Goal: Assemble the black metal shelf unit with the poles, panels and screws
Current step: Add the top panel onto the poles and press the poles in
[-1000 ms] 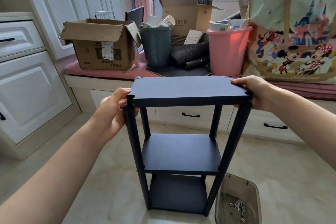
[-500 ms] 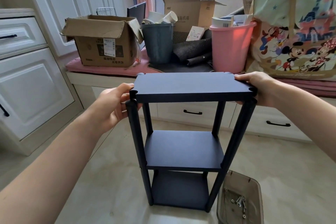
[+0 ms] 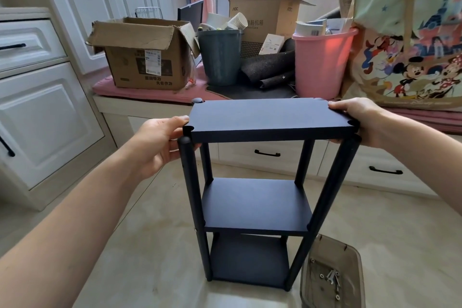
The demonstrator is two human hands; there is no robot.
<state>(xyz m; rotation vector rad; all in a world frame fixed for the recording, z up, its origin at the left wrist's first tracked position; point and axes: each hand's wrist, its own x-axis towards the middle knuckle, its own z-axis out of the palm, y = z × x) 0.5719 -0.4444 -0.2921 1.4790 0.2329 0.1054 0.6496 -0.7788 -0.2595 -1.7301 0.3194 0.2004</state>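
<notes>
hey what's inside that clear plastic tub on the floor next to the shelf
The plastic tub holds a few loose screws and a small wrench on its bottom. Its near end runs out of the picture, so anything lying there cannot be seen.

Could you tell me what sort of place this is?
Probably a room in a home: white cabinets, a cushioned window seat piled with cardboard boxes and bins, and apartment buildings outside the window.

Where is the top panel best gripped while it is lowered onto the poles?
By its two short ends, one hand from each side, as left hand and right hand do: the top panel is flat and wide, with corner notches to line up over the poles.
</notes>
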